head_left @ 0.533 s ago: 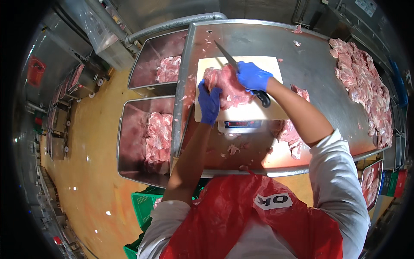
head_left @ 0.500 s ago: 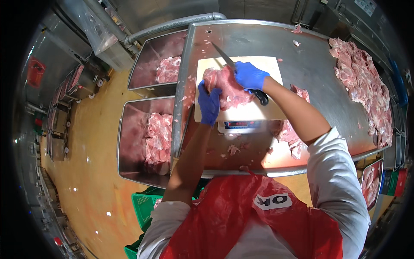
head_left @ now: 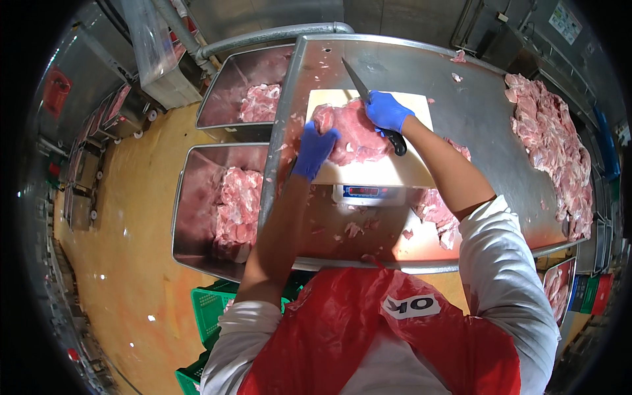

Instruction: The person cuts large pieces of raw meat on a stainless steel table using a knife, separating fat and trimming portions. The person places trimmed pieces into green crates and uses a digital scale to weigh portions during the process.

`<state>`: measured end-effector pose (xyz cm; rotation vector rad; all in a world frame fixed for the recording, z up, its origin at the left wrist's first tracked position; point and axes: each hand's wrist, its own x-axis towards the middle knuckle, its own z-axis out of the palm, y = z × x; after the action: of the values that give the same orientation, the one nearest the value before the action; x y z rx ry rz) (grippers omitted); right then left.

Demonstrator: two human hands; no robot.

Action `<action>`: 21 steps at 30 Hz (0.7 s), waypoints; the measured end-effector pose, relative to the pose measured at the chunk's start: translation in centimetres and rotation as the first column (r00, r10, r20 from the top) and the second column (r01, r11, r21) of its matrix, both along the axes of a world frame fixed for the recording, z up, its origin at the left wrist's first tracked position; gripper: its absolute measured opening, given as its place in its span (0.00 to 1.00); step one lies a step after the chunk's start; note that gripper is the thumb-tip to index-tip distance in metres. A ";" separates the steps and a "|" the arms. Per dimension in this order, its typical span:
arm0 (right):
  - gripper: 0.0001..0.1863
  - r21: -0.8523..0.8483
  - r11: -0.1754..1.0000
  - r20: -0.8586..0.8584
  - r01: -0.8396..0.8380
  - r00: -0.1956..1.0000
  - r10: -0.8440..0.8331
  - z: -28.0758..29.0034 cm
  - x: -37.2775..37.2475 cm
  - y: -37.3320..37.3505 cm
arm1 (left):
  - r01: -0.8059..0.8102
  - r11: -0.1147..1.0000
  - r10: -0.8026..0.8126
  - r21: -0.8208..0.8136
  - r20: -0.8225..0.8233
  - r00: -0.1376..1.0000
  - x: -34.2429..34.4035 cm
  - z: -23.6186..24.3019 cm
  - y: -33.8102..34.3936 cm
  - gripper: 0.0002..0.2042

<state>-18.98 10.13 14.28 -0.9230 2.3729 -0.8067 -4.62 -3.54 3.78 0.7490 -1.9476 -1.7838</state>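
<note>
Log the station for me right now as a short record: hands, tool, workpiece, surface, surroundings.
Left hand: blue-gloved, touching the left side of the raw pink meat slab
Right hand: blue-gloved, gripping the black-handled steel knife
Blade: pointing away from the person, tip leftward
Surface: cream rectangular cutting board above the grey steel table
Near board edge: white scale with lit display
Left of table: two rectangular steel bins containing meat
Table's right end: long pink meat heap

Green crates [head_left: 209, 308] at lower left, tan floor [head_left: 125, 263], wheeled metal carts [head_left: 129, 114], clear plastic sheeting [head_left: 143, 39], grey pipe [head_left: 276, 33]
</note>
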 end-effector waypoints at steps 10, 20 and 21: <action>0.15 -0.030 0.998 0.126 0.049 0.991 -0.045 -2.1 -1.9 0.4 | -0.115 0.930 0.056 -0.349 -0.175 0.983 -1.3 -2.4 -1.3 0.19; 0.14 -0.003 1.000 0.102 0.031 0.994 -0.031 -2.0 -2.2 0.3 | -0.219 0.917 0.117 -0.333 -0.300 0.947 -0.7 -5.1 -1.6 0.27; 0.14 0.014 1.000 0.070 -0.007 0.998 0.006 -1.5 -1.9 -0.1 | -0.258 0.864 0.125 -0.431 -0.314 0.941 -1.0 -5.8 -1.9 0.27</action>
<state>-20.86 10.08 12.81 -0.8817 2.3117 -0.8051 -5.63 -5.44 -2.00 0.4760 -1.9197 -1.1541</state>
